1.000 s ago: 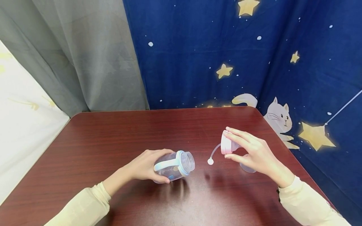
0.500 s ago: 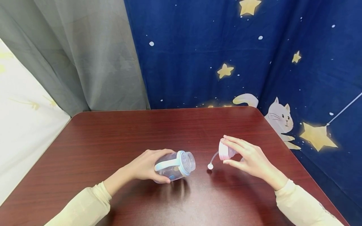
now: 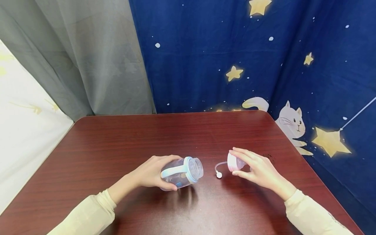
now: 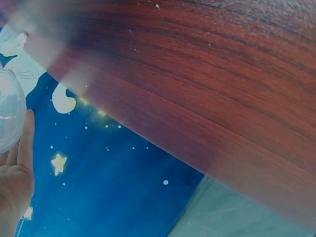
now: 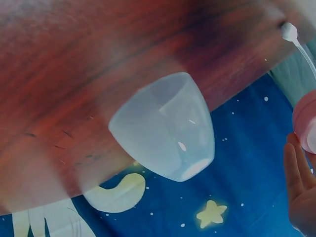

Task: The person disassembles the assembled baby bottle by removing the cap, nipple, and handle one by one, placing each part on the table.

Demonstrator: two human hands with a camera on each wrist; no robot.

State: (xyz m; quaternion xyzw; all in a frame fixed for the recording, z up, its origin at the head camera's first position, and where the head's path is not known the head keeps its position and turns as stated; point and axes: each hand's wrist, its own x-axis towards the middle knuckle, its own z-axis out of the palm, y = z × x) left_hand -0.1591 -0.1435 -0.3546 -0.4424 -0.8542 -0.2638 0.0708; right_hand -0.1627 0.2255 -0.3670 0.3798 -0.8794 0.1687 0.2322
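In the head view my left hand (image 3: 154,171) grips a clear baby bottle (image 3: 176,181) with light blue handles. The bottle lies tilted, its uncapped threaded neck pointing right. Its rounded clear base (image 4: 10,111) shows at the left of the left wrist view. My right hand (image 3: 258,168) holds a pink bottle lid (image 3: 232,162) between thumb and fingers, just above or on the table; I cannot tell which. A thin straw with a white weighted ball (image 3: 219,175) curves out of the lid towards the bottle. A translucent dome cap (image 5: 163,128) stands near my right hand in the right wrist view.
The dark red wooden table (image 3: 132,137) spans the front. Small dark specks (image 3: 268,157) lie beyond the right hand. Behind the table hang a grey curtain (image 3: 102,65) and a blue star-patterned curtain (image 3: 199,65).
My right hand has lowered the pink lid towards the table, and its straw now bends more. The dome cap has become hidden behind that hand in the head view. The left hand and bottle stay put.
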